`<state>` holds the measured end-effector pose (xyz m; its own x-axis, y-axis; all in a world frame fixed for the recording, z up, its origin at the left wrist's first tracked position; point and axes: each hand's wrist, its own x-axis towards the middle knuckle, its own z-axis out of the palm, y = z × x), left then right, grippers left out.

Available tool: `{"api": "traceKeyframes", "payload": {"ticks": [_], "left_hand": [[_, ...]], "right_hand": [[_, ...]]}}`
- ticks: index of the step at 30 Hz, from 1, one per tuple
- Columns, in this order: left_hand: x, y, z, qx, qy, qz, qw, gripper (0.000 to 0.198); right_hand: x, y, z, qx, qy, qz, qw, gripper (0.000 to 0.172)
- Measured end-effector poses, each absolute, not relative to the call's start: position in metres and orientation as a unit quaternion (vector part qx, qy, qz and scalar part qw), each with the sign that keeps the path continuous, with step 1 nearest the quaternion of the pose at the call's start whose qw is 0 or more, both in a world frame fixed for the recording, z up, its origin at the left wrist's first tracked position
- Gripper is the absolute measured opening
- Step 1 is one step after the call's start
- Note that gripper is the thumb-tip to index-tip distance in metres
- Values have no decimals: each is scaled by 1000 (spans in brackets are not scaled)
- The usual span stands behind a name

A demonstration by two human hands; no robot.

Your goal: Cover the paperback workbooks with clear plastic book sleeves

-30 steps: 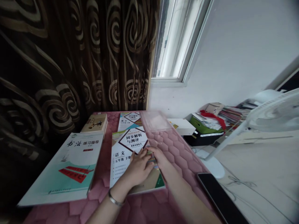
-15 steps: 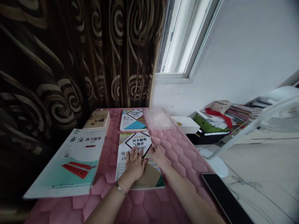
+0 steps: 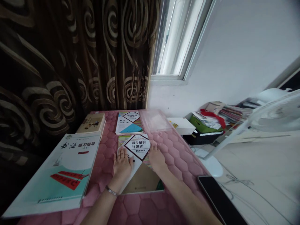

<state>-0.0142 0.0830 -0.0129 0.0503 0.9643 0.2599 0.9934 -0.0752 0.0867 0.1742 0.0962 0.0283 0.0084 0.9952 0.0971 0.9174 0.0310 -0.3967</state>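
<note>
A workbook (image 3: pixel 142 176) with a white, brown and striped cover lies flat on the pink padded tabletop. My left hand (image 3: pixel 123 164) rests on its left part, fingers stretched out and slightly spread, covering some of the printing. At the workbook's right edge is my right hand (image 3: pixel 157 157), its fingers pointing away from me, close together and lying along the cover's side; its thumb is hard to make out. Just beyond lies a second workbook (image 3: pixel 128 123) with a blue corner.
To the left are a large calligraphy book (image 3: pixel 63 172) and a stack of smaller brown books (image 3: pixel 91 123). A clear plastic sheet (image 3: pixel 156 121) lies at the back. A phone (image 3: pixel 220 200) sits at the right edge, near a white fan (image 3: pixel 225 147) on the floor.
My left hand has slid left from the middle of the workbook to its left side, uncovering more of the cover. My right hand stays at the right edge. The view has shifted slightly right.
</note>
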Motion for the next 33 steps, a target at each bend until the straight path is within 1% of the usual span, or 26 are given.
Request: {"api": "traceKeyframes", "payload": {"ticks": [3, 7, 9, 13, 17, 20, 22, 26, 29, 33], "left_hand": [[-14, 84, -12, -728, -672, -121, 53, 59], [-13, 84, -9, -730, -673, -106, 56, 56], [-13, 83, -8, -725, -678, -106, 57, 55], [-15, 80, -7, -720, -682, -120, 45, 58], [-10, 80, 1, -714, -690, -116, 23, 57], [6, 97, 15, -717, -688, -111, 1, 54], [21, 118, 24, -747, -655, -114, -11, 51], [42, 157, 31, -803, -584, -111, -39, 53], [34, 170, 26, -797, -592, -113, -43, 55], [-7, 171, 17, -758, -642, -114, -33, 60]], "right_hand": [[144, 108, 40, -649, -738, 83, 166, 52], [105, 128, 40, -527, -834, 114, 114, 54], [104, 139, 35, -510, -847, 119, 91, 57], [142, 160, 27, -605, -785, 110, 72, 65], [175, 170, 23, -669, -734, 99, 61, 65], [176, 169, 20, -682, -724, 91, 57, 66], [172, 168, 18, -685, -722, 82, 58, 66], [170, 168, 15, -682, -725, 68, 62, 63], [172, 170, 11, -684, -724, 64, 70, 63], [174, 173, 9, -687, -720, 72, 69, 64]]}}
